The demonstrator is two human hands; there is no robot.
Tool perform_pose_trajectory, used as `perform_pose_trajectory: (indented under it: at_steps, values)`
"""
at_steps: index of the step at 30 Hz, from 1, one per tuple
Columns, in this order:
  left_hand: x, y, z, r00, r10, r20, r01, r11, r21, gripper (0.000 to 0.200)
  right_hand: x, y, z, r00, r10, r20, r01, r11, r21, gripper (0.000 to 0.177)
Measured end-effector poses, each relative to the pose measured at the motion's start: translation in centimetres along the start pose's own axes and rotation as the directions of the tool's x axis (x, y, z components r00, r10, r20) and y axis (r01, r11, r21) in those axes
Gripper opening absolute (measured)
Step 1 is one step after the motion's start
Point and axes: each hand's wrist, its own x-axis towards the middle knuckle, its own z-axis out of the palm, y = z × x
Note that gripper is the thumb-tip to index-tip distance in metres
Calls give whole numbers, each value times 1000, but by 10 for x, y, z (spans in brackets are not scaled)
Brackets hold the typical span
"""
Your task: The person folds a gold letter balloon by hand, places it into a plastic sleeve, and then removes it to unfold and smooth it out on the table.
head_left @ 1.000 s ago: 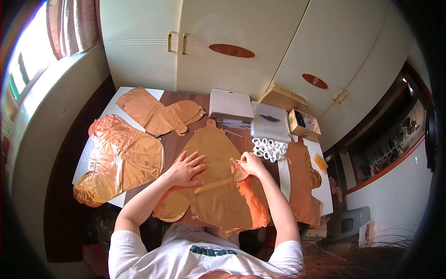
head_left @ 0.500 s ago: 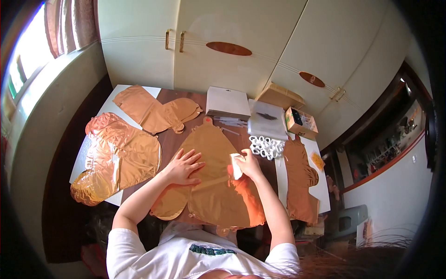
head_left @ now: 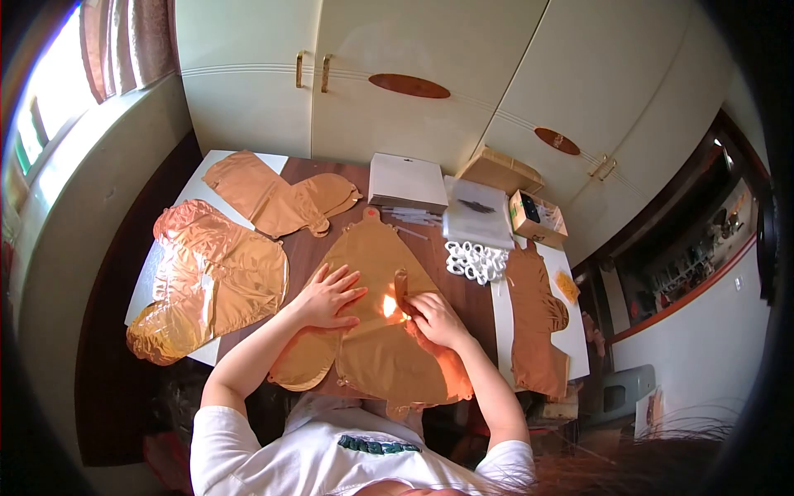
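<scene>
A flat copper-coloured foil balloon (head_left: 372,256) lies on the table in front of me, its narrow end pointing away. My left hand (head_left: 328,299) rests on its left part with fingers spread flat. My right hand (head_left: 437,319) pinches the balloon's right edge, which is turned up and folded inward over the sheet. Bright light glints off the foil beside those fingertips. A rounded foil lobe (head_left: 302,364) shows below my left forearm.
More foil balloons lie at the left (head_left: 219,273), the back left (head_left: 265,194) and the right (head_left: 538,322). Behind stand a white box (head_left: 407,180), clear plastic bags (head_left: 475,219), white rings (head_left: 475,262) and a small open box (head_left: 538,219). Cabinets (head_left: 413,50) close off the back.
My right hand has moved a little down and toward the middle, drawing the balloon's right edge inward into an upright fold. My left hand has stayed in place.
</scene>
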Motion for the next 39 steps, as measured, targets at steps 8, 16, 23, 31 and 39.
perform_pose_trajectory:
  at_steps: [8,16,23,31,39]
  values:
    - [0,0,0,1000,-1,-3,1,1000,-2,71,5,-8,2,991,-107,-82,98,990,-101,27]
    - [0,-1,1,1000,7,-20,-6,1000,10,71,19,16,5,999,-54,1,54,996,-71,34]
    - [1,0,1,1000,-11,2,11,1000,4,70,39,21,-10,945,101,312,-46,983,-178,78]
    - [0,1,-2,1000,-18,16,18,999,-28,71,58,14,-20,887,164,432,-25,950,-311,98]
    - [0,1,-12,1000,6,-29,-6,1000,-1,58,61,11,-22,896,127,426,23,944,-328,98]
